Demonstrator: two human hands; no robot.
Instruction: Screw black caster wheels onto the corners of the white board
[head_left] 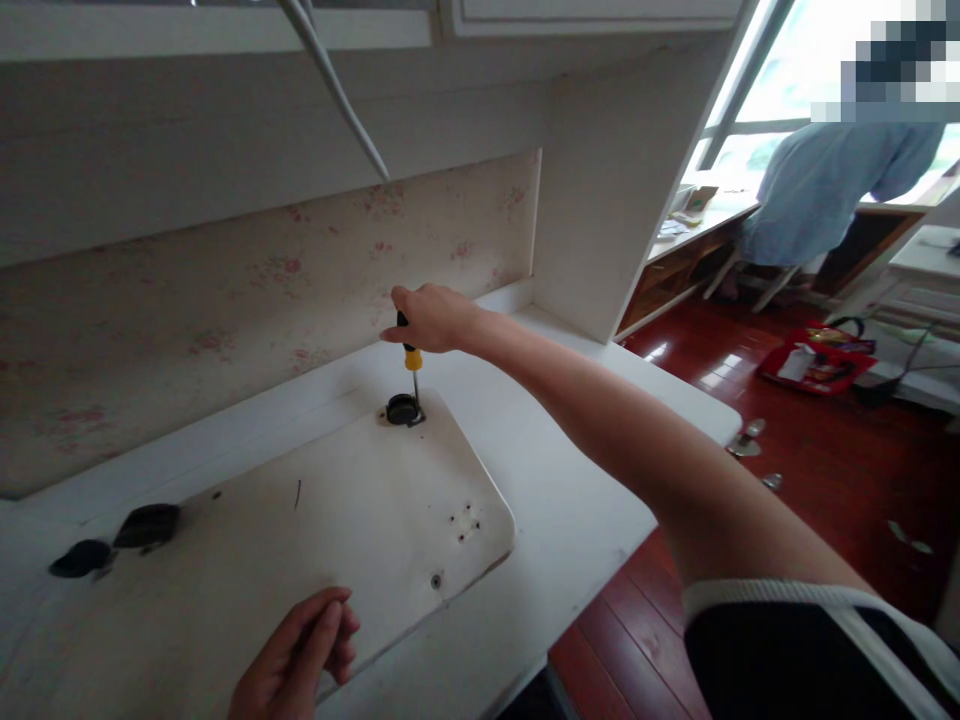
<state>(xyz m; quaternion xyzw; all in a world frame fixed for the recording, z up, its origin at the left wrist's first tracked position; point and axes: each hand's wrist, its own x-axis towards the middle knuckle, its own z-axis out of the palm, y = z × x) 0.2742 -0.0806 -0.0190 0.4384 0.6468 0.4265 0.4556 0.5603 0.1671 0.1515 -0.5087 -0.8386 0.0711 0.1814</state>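
My right hand [433,318] is wrapped round a screwdriver [413,360] with a black and yellow handle. The screwdriver stands nearly upright, its tip at the mount of a black caster wheel [402,408]. That caster sits at the far right corner of a flat off-white panel [360,520] with rounded corners. Low in the view, my left hand [304,645] hovers over the panel's near edge, thumb against curled fingers; whatever may be inside is hidden. Toward the left end of the panel are two more black casters [148,526]. Several screw holes [465,522] mark its near right corner.
Beneath the panel is a white desk [570,430] against a floral wall [285,270]. A white cable [337,90] hangs from the shelf above. Beyond the desk, a person in light blue [817,190] sits by the window, and a red bag [817,355] lies on the floor.
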